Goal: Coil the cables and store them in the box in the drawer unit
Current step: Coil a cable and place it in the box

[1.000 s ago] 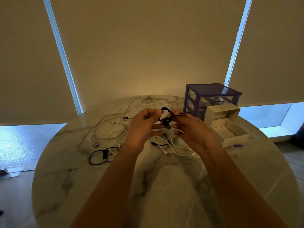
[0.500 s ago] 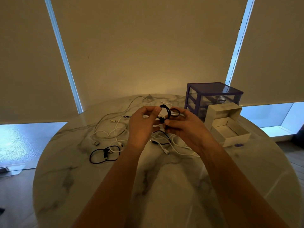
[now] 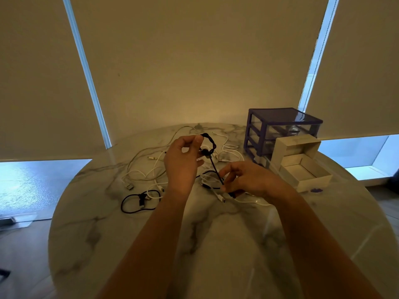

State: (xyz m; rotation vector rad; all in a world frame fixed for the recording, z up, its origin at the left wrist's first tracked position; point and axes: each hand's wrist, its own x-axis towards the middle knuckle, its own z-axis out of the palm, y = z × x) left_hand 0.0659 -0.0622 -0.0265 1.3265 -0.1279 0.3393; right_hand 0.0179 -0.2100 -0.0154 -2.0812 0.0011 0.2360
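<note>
My left hand (image 3: 182, 162) is raised over the table and pinches a small loop of the black cable (image 3: 210, 143). The cable's free end runs down to my right hand (image 3: 248, 180), which pinches it lower, close to the tabletop. Under and behind both hands lies a tangle of white cables (image 3: 146, 169). A second black cable (image 3: 133, 201) lies loosely looped at the left. The open white box (image 3: 302, 169) stands at the right, in front of the purple drawer unit (image 3: 280, 126).
The round marble table (image 3: 216, 244) carries everything. Beige blinds cover the windows behind it. A small purple object (image 3: 316, 190) lies beside the box. The floor shows past the table's left edge.
My right hand has dropped away from the left, pulling the black cable's end down and straight. The left hand stays raised with the loop.
</note>
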